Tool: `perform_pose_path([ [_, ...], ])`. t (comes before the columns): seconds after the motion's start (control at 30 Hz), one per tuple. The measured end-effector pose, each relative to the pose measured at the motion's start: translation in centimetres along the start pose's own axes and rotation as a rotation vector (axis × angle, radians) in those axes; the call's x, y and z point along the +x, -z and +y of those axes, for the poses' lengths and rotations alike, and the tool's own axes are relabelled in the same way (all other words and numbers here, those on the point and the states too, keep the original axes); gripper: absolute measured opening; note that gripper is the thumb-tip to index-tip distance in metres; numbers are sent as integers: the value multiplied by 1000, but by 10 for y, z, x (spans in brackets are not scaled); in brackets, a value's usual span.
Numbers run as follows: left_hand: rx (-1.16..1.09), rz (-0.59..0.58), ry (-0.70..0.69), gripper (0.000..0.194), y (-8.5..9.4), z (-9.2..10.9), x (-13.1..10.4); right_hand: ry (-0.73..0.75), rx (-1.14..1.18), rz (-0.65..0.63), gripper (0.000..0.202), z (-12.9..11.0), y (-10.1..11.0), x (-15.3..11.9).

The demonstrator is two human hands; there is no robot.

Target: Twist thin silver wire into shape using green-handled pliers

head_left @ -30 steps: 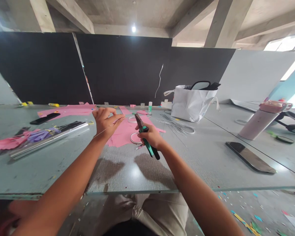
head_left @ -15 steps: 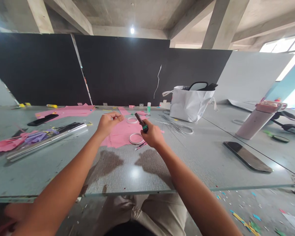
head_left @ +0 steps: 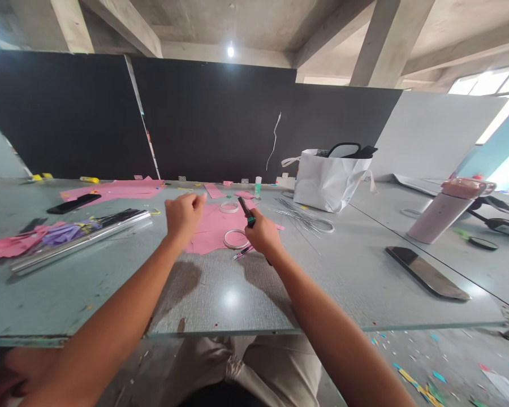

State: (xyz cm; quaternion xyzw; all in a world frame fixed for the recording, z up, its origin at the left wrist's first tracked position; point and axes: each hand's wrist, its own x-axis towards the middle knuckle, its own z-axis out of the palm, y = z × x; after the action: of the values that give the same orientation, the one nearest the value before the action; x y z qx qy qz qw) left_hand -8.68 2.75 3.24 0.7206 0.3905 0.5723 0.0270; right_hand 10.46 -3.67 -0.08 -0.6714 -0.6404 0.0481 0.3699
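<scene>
My right hand (head_left: 262, 230) is wrapped round a slim black-and-green hand tool (head_left: 246, 209), whose dark end points up and away from me; its exact kind is unclear. My left hand (head_left: 183, 219) is raised over the table, fingers curled closed, and whatever they may hold is hidden. Beneath and between the hands lie pink paper sheets (head_left: 207, 230). A pale ring (head_left: 236, 247) rests on their near right edge, with a similar ring (head_left: 229, 211) farther back. Beside the nearer ring is a thin pink-and-dark pen-like tool (head_left: 242, 252).
Loose thin wires (head_left: 299, 215) lie right of the paper, before a white bag (head_left: 326, 183). A phone (head_left: 426, 272) and a pink-topped bottle (head_left: 435, 217) are farther right. At left are a silver roll (head_left: 82, 242) and another black phone (head_left: 74, 204). A green-and-white glue stick (head_left: 258, 186) stands behind.
My left hand has turned from a forward-reaching pinch into a more upright fist, slightly left. My right hand keeps the tool, shifted slightly, and a dark end now shows below the wrist.
</scene>
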Motion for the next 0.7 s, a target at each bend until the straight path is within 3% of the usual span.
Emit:
perform_pose_path([
  [0.03,-7,-42,-63,49,-4,8,-7,-20,50,7,35,1,0,0],
  [0.1,-133,-333,-105,52,-16,23,-23,-33,152,24,32,4,2,1],
  [0.13,-226,-508,-66,51,-24,27,-30,-32,200,32,31,5,3,1],
  [0.17,-332,-606,15,47,-32,30,-37,-28,249,36,29,6,4,1],
  [0.2,-449,-633,119,43,-39,31,-41,-23,298,36,28,6,4,1],
  [0.3,-759,-417,371,41,-47,26,-41,-12,437,-3,27,3,3,-1],
  [0.4,-870,-147,359,43,-40,22,-30,12,543,-66,28,-5,-1,-7],
  [0.47,-870,-33,321,41,-33,23,-23,33,587,-90,29,-10,-2,-11],
  [0.57,-859,22,315,40,-28,26,-20,60,618,-110,29,-16,-1,-16],
  [0.7,-837,-1,251,35,-28,29,-23,48,662,-111,29,-18,0,-18],
])
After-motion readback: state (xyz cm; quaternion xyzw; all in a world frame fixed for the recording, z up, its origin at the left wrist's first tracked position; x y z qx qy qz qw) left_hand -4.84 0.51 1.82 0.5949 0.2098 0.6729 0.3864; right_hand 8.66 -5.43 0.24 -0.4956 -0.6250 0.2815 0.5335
